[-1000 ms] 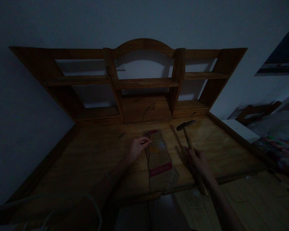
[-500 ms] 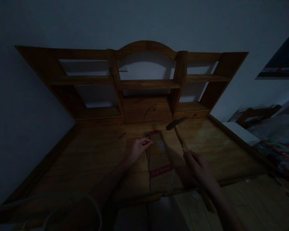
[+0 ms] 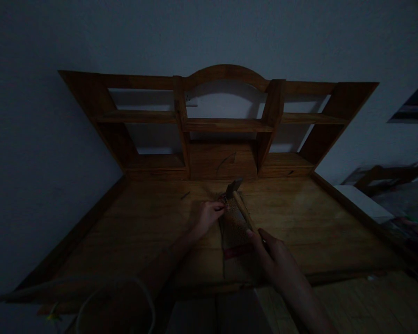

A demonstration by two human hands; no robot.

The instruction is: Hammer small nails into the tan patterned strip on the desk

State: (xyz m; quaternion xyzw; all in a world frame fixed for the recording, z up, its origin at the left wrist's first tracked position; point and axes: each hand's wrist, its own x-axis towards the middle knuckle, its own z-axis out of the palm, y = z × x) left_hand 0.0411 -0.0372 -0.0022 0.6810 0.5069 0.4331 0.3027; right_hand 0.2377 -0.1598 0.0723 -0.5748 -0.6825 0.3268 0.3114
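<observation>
My right hand is wrapped round the wooden handle of a hammer, whose dark head is low over the far end of a flat, tan piece with dark speckles and red bands. Whether the head touches the piece I cannot tell. At that piece's far left edge my left hand is closed in a pinch, close beside the hammer head. What the fingertips hold is too small and dark to make out. The speckled piece lies lengthwise on the wooden desk, partly in shadow.
A wooden shelf unit stands along the desk's back, against the wall. Left of the piece lies a small dark sliver. A pale cable loops at the lower left. To the right are a white surface and a chair back.
The hammer has swung down and left, from raised beside the speckled piece to low over its far end. My left hand keeps its pinch there. The whole view has shifted slightly.
</observation>
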